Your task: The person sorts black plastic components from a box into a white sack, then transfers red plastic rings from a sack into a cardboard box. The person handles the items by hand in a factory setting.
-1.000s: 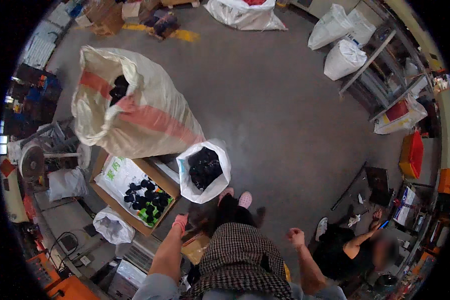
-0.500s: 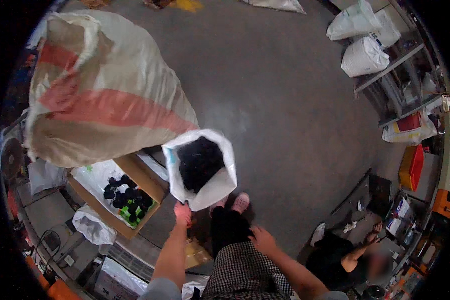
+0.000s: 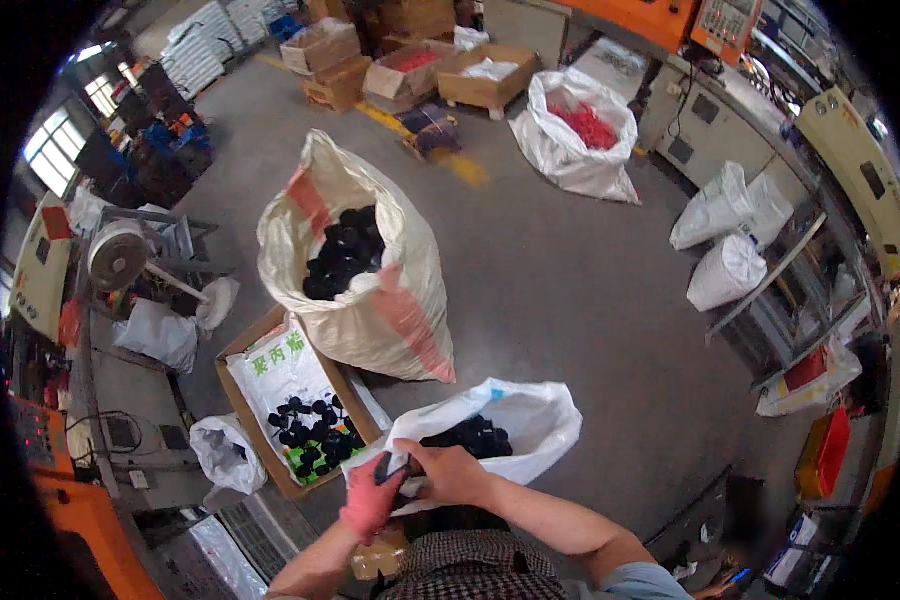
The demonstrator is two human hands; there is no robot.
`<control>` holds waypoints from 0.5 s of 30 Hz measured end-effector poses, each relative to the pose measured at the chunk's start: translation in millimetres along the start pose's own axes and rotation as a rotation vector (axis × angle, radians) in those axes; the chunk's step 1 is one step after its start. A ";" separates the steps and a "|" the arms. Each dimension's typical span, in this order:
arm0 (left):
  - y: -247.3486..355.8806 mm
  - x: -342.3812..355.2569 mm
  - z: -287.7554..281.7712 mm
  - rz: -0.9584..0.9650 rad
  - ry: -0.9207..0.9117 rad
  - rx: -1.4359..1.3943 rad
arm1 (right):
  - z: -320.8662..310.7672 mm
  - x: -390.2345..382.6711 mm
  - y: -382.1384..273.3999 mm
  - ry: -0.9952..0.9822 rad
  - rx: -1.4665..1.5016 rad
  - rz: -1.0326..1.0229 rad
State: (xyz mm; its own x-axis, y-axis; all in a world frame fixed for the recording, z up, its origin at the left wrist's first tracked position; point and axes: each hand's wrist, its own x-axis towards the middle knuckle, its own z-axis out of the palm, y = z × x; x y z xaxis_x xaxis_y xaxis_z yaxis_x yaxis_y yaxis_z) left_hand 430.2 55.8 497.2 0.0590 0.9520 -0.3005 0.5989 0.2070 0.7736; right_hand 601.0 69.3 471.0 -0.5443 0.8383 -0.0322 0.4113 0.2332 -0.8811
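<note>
At the white sack (image 3: 538, 442), I judge handling underway, steadiness needed next: left hand (image 3: 372, 497) pinches a dark piece (image 3: 400, 474), right hand (image 3: 450, 474) grip unclear.

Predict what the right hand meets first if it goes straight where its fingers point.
The right hand would probably meet the small dark piece first, then the pink-gloved left hand beyond it; depth is unclear, and the right fingers may already touch the piece.

Floor (image 3: 630, 330) right of the white bag (image 3: 545, 435) leaves passage; the tan sack (image 3: 425, 270) blocks its far-left side, the box (image 3: 357, 400) its left.
</note>
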 end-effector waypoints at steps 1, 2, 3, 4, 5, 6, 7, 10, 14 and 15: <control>63.3 -8.3 -22.1 -0.066 -0.048 -0.043 | -5.7 -0.3 -10.2 0.036 0.009 -0.037; 61.0 -17.5 -30.8 0.032 0.031 -0.071 | -9.8 0.2 -27.1 0.069 0.026 -0.104; 57.7 -29.5 -41.7 0.121 0.123 -0.094 | -14.4 1.0 -45.0 0.088 0.051 -0.182; 100.0 -36.5 -57.3 0.191 0.104 -0.028 | -36.6 1.5 -73.0 0.096 0.073 -0.176; 114.2 -43.0 -68.3 0.011 0.058 -0.336 | -43.4 7.5 -80.3 0.132 0.166 -0.242; 131.5 -54.3 -86.7 0.109 0.018 -0.440 | -54.5 8.8 -91.7 0.184 0.134 -0.208; 130.6 -56.2 -110.7 0.276 -0.139 -0.553 | -66.1 10.2 -108.2 0.231 0.106 -0.178; 101.8 -57.4 -162.3 0.240 0.402 -0.522 | -89.6 21.6 -152.1 0.199 0.085 -0.379; -34.7 -55.3 -215.4 -0.304 0.323 -0.119 | -110.4 45.7 -234.2 0.206 0.086 -0.712; -71.5 -52.7 -213.1 -0.309 0.124 -0.430 | -118.7 53.5 -250.6 0.202 0.088 -0.783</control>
State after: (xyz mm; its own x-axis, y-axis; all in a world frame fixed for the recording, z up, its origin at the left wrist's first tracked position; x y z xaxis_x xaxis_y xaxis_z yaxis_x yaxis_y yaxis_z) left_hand 214.1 39.0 576.7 -0.1784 0.8460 -0.5024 0.1911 0.5307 0.8257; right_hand 555.6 114.2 746.0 -0.5044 0.5227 0.6873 -0.0973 0.7564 -0.6468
